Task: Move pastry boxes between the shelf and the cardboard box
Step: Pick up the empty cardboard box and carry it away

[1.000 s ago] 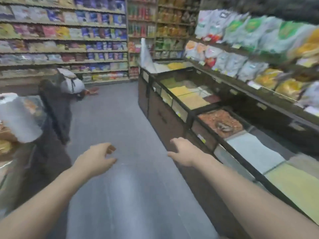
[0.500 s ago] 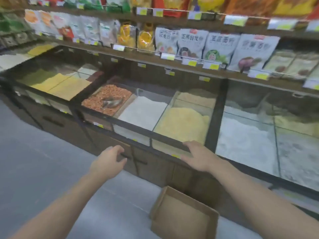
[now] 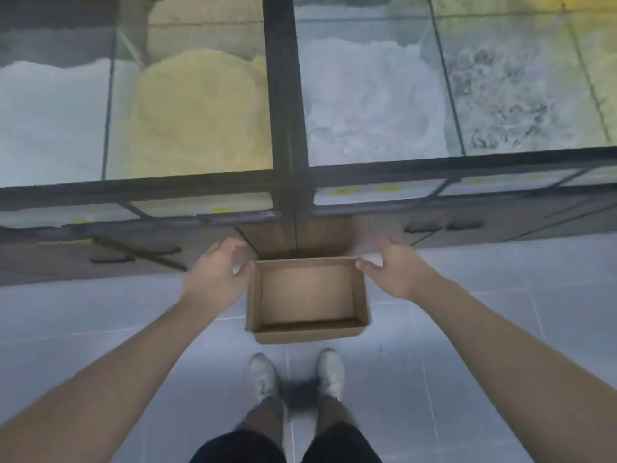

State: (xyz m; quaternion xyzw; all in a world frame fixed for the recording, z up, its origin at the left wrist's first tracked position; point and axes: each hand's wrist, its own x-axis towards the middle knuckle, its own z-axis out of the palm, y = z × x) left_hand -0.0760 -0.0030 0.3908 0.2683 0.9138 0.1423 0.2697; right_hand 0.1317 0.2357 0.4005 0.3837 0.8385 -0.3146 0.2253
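An open brown cardboard box (image 3: 307, 332) sits on the grey tiled floor just in front of my feet, with nothing inside it. My left hand (image 3: 215, 277) hovers beside the box's left far corner, fingers loosely spread and holding nothing. On the other side, my right hand (image 3: 395, 270) is at the right far corner, thumb near the rim, also holding nothing. No pastry boxes are in view, and the shelf above is out of frame.
Directly beyond the box stands a dark-framed bulk counter (image 3: 283, 182) with glass lids over yellow (image 3: 197, 115) and white (image 3: 370, 108) grains, and wooden cabinet doors below. My two pale shoes (image 3: 297, 375) stand behind the box on the floor.
My view has swung from the aisle to the counter and then straight down. Both hands dropped from counter height to either side of the cardboard box.
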